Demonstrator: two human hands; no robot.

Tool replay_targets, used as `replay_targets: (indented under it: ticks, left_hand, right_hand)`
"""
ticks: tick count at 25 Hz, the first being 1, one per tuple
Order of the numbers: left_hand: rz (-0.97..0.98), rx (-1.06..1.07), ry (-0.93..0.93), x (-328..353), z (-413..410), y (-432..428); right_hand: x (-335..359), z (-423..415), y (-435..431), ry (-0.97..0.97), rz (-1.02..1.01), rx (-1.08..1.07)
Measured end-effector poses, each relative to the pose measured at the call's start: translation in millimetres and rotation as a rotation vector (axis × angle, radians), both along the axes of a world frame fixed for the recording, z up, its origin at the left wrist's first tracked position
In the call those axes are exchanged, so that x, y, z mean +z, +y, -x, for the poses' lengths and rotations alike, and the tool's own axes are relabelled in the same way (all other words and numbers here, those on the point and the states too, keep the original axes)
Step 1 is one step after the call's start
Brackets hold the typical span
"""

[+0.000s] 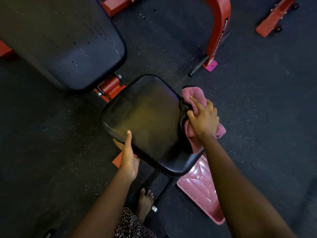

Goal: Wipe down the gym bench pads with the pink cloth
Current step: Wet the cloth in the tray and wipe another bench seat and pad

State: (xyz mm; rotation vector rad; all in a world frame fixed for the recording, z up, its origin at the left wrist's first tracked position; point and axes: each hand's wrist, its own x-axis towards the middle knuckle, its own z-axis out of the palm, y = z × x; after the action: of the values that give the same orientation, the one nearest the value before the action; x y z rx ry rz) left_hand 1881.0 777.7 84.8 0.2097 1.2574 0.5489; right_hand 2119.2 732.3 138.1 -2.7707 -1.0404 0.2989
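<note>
Over on the left, the long black back pad (pixel 60 43), scuffed and speckled, tilted up above the red frame (pixel 109 86). Nearer in, left hand (pixel 127 152) clamped on the near-left edge of the black seat pad (pixel 147 121), thumb lying flat on top, fingers tucked under the rim, arm reaching straight in from below. Bare foot (pixel 145 201) down on the dark speckled floor (pixel 42 143) beside a black floor bar (pixel 163 191). Across to the right edge of the seat pad: right hand (pixel 204 117) gripping the bunched pink cloth (pixel 188 95), index finger stretched forward over the fabric, wrist bent down, cloth pressed against the pad's side and hanging past the rim. Below it, glossy pink tray (pixel 202 189) lying flat on the floor, partly under the seat. Up right, curved red upright (pixel 219 23) with a strip of writing down its side, too blurred to read. Far right, another red frame foot (pixel 274 19).
</note>
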Motion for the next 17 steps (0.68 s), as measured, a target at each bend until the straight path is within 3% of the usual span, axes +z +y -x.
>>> replay_targets:
  ticks: [9,13,15,17]
  left_hand:
    - [-0.048,0.04,-0.033,23,-5,0]
    - [-0.097,-0.017,0.034,56,10,-13]
    - [-0.252,-0.248,0.25,77,16,-37]
    - [-0.624,-0.488,0.467,95,16,-55]
  right_hand:
    - [-8,114,-85,-0.093,-0.054,0.04]
    - [-8,156,-126,-0.069,-0.096,0.203]
    - [-2,154,-142,-0.015,-0.169,0.282]
    - [9,137,-142,-0.023,-0.246,0.27]
